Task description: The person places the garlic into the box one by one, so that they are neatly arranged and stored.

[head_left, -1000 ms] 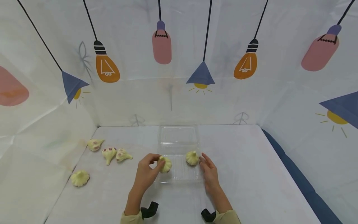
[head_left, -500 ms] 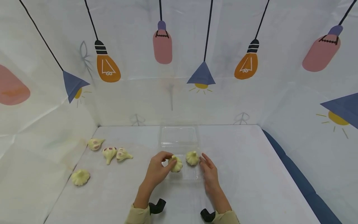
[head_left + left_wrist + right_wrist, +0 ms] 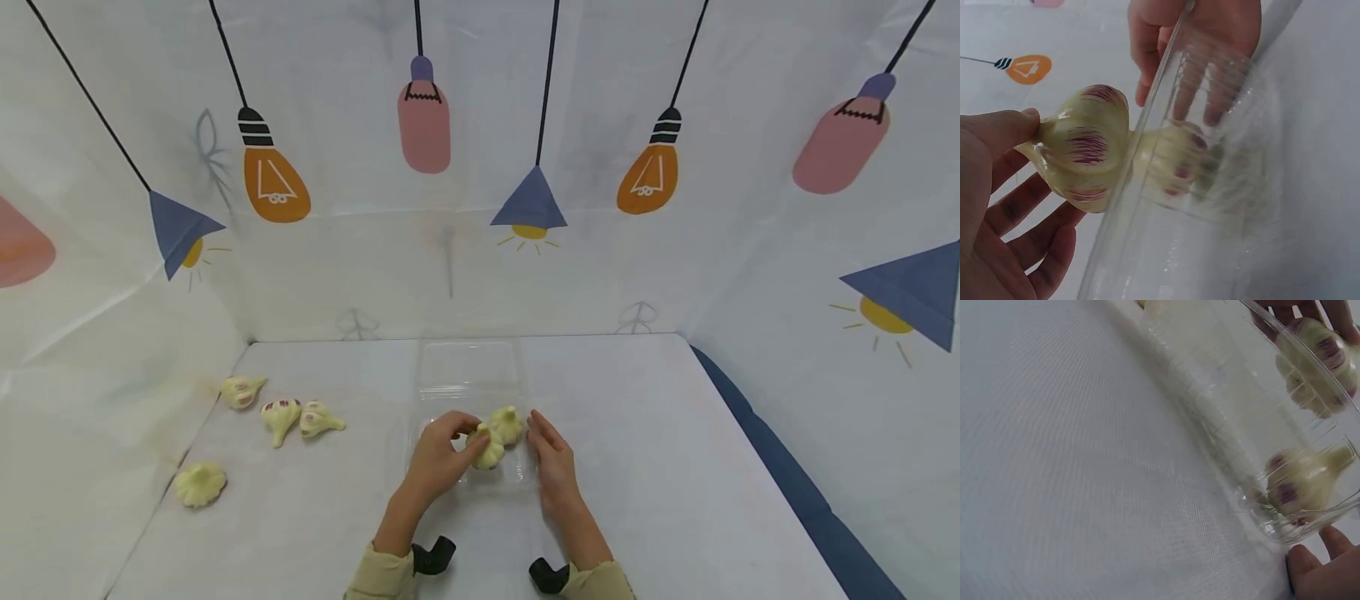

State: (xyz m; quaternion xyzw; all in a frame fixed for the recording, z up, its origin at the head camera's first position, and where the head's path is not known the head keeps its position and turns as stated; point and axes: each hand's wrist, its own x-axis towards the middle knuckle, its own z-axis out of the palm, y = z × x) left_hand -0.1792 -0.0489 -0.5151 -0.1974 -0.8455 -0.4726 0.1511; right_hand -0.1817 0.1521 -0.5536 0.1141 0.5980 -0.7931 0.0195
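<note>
My left hand (image 3: 437,458) pinches a pale garlic bulb (image 3: 491,455) by its stem, thumb on top, over a clear plastic clamshell box (image 3: 469,365). In the left wrist view, purple streaks mark the bulb's side near the box's rim. A second garlic bulb (image 3: 506,423) sits inside the box towards the right; in the right wrist view it is seen through the clear wall. Close by the box's right side is my right hand (image 3: 557,471), with fingers extended and holding nothing. Whether its fingertips touch the wall is hard to tell.
Several more garlic bulbs (image 3: 281,418) lie on the left part of the white table (image 3: 660,467). The box's lid is laid back towards the rear wall. White sheets with printed lamps enclose the table at the back and sides.
My left hand has carried its garlic bulb rightward across the box, up to the other bulb. The right hand has stayed by the box's right side. The view has shifted slightly.
</note>
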